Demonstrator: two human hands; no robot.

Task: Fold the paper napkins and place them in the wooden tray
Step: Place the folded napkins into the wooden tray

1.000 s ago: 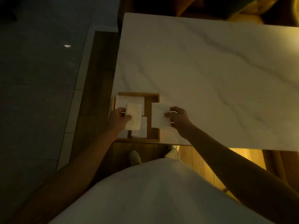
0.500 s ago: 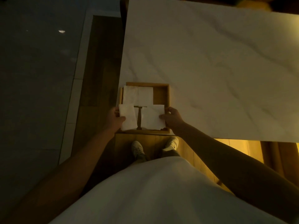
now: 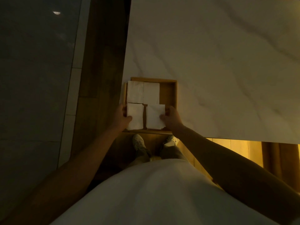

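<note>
— Four napkins in the tray [image 3: 175, 95], at the near left corner of the table [image 3: 227, 62]. Far pair [image 3: 151, 93] flat and touching; near two apart, with a strip of bare wood between.
— How to finish this well?
— Lower both flat, slide inward to close the gap, and square up against the far pair. Release gently, thumbs last, to keep the folds shut.
— Left hand [image 3: 121, 117]?
— At the outer edge of the left napkin [image 3: 135, 114]. Thumb on top, pinching; other fingers hidden behind the edge. Narrow grip, nothing else held.
— Right hand [image 3: 172, 118]?
— Much the same, at the outer edge of the right napkin [image 3: 154, 116]. Thumb pressed on top, fingers curled behind. Narrow too.
— Lying flat, or just lifted?
— Cannot tell in this dim light; probably down on the tray floor.
</note>
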